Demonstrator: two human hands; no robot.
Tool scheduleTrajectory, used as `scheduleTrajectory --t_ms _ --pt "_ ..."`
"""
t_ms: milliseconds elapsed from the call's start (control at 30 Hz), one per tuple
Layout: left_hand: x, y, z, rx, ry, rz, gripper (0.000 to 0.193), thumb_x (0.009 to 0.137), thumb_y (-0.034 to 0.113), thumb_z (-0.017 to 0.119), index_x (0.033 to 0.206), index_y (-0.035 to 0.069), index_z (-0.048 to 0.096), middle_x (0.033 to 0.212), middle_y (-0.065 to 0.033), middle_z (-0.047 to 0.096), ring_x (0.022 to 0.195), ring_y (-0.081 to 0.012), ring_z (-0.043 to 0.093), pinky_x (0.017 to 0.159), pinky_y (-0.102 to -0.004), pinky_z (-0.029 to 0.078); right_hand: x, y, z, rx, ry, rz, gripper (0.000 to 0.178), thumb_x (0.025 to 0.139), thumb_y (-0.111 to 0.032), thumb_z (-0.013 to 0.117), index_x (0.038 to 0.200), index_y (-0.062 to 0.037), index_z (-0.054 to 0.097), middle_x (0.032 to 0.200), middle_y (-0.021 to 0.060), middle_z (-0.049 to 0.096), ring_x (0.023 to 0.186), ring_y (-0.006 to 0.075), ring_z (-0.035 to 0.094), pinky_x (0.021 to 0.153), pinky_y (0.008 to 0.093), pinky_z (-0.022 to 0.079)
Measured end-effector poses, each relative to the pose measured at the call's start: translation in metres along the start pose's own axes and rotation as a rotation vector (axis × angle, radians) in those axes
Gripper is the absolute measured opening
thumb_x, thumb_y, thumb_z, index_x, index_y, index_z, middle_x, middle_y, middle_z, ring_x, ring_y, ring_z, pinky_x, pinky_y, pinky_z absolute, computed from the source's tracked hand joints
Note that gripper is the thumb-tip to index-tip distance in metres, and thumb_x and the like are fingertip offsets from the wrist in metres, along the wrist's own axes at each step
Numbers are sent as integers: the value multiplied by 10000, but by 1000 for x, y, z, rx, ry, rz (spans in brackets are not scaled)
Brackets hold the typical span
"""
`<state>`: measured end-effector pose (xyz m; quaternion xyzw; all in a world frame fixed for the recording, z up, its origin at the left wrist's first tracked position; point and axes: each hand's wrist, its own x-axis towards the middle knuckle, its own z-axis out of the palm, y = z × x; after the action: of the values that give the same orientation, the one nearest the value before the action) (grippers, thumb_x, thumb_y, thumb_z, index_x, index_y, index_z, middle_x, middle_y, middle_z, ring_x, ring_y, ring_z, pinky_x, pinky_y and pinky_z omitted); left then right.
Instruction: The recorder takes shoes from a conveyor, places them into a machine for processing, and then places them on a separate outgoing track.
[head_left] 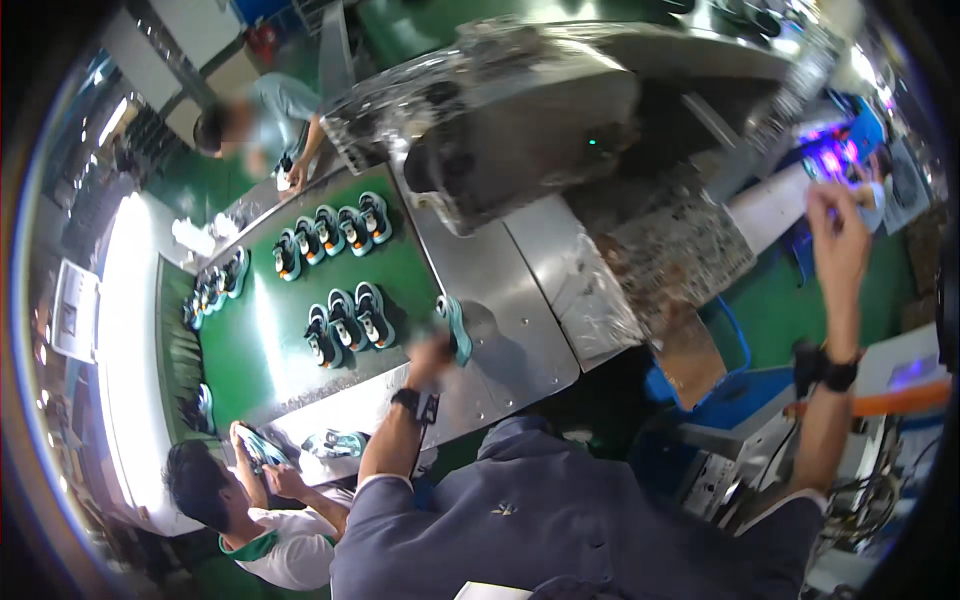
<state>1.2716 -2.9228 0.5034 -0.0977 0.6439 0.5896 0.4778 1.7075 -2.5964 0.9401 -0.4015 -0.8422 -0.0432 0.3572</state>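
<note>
My left hand (pixel 430 360), partly smeared, is closed around a teal sneaker (pixel 456 328) tilted up on end over the bare metal plate (pixel 500 290). A shadow falls on the metal beside that shoe. Far to the right, my right hand (pixel 840 238) is raised with its fingers bent and tips drawn together; whether anything small is between them I cannot make out. Just left of the held shoe, three dark-and-teal sneakers (pixel 343 320) stand in a row on the green conveyor belt (pixel 270 345). Behind them is another row of several sneakers (pixel 326 232).
A plastic-wrapped machine (pixel 520 130) stands beyond the metal plate. At the lower left a co-worker (pixel 290 540) handles a teal shoe (pixel 262 448); another person (pixel 275 115) is across the belt. More sneakers (pixel 215 285) stand at the belt's far left. Purple-lit equipment (pixel 832 155) glows behind my right hand.
</note>
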Motion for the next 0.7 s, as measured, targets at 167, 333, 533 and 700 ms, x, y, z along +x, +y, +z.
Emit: scheduleTrajectory --t_ms 167,333,533,700 --pt "101 72 4 24 124 118 305 747 170 749 965 -26 665 866 -120 662 675 -254 647 495 -379 507 229 1 94 18 -141 -213 347 894 -199 638 1194 -32 593 1134 124 665 990 212 649 877 313 491" --pt "210 114 -19 98 57 497 294 749 146 745 939 -55 647 872 -129 659 691 -217 651 529 -345 531 400 75 200 -387 -232 -279 586 873 -400 621 1318 -37 506 1281 199 579 1196 308 555 997 381 429" --pt "186 132 4 343 329 435 538 701 193 746 1106 -72 511 941 -217 652 863 -324 654 755 -409 518 501 169 244 -494 -429 -146 650 851 -525 599 1229 4 572 1129 181 652 1047 293 615 901 375 457" --pt "97 30 -41 573 613 586 625 793 185 667 1312 -29 393 1103 -273 600 1011 -437 594 891 -452 461 513 154 246 -351 -783 327 639 849 -567 604 1082 26 652 940 110 683 872 183 627 771 339 473"
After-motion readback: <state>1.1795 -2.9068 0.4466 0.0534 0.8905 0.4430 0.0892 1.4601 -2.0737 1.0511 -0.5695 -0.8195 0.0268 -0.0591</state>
